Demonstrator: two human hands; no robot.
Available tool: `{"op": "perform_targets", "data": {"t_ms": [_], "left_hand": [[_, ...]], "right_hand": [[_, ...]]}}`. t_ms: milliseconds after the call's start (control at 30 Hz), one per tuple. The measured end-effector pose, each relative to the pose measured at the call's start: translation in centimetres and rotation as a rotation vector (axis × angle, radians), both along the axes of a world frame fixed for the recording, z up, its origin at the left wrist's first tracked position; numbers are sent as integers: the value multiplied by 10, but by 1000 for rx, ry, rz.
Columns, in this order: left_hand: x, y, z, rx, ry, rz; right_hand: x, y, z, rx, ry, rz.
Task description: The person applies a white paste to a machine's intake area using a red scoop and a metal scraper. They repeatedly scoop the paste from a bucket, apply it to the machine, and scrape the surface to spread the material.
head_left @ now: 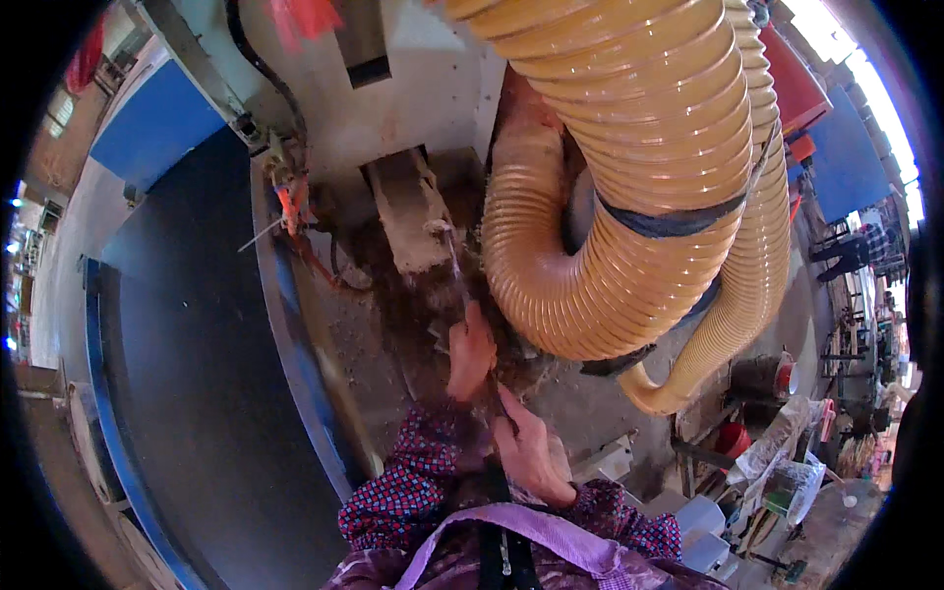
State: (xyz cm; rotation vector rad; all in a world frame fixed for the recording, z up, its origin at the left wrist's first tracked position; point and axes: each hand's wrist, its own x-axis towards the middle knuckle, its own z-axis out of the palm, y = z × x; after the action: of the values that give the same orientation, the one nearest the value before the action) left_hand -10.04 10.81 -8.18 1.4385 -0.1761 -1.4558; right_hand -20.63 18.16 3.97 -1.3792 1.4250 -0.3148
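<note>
Both my hands are closed round a long thin rod (pixel 459 275) that slants up and away from me. My left hand (pixel 472 349) grips it farther along. Closer to my body, my right hand (pixel 531 447) is wrapped round its near part. The rod's far end reaches a dust-covered chute (pixel 408 221) at the foot of a pale machine housing (pixel 393 98). What the tip is shaped like is too blurred to tell. Brown dust and chips (pixel 393 324) lie on the floor under the chute.
Thick ribbed yellow hoses (pixel 629 147) curve down close on the right. A dark conveyor belt (pixel 206 324) with a blue frame runs along the left. An orange fitting with hoses (pixel 290 206) sticks out beside it. Buckets and scrap (pixel 777 472) stand at lower right.
</note>
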Motion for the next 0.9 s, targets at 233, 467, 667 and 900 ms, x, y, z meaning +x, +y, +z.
{"op": "perform_targets", "data": {"t_ms": [233, 467, 667, 900], "left_hand": [[-2, -11, -43, -113, -476, -165], [22, -23, -99, -261, -708, -143], [16, -26, -32, -269, -289, -98], [40, -17, -93, -223, -754, -383]], "right_hand": [[-3, 8, -6, -2, -31, -89], [14, 5, -82, -327, -230, -79], [9, -5, -50, -306, -217, -43], [36, 13, -64, -278, -181, -122]]}}
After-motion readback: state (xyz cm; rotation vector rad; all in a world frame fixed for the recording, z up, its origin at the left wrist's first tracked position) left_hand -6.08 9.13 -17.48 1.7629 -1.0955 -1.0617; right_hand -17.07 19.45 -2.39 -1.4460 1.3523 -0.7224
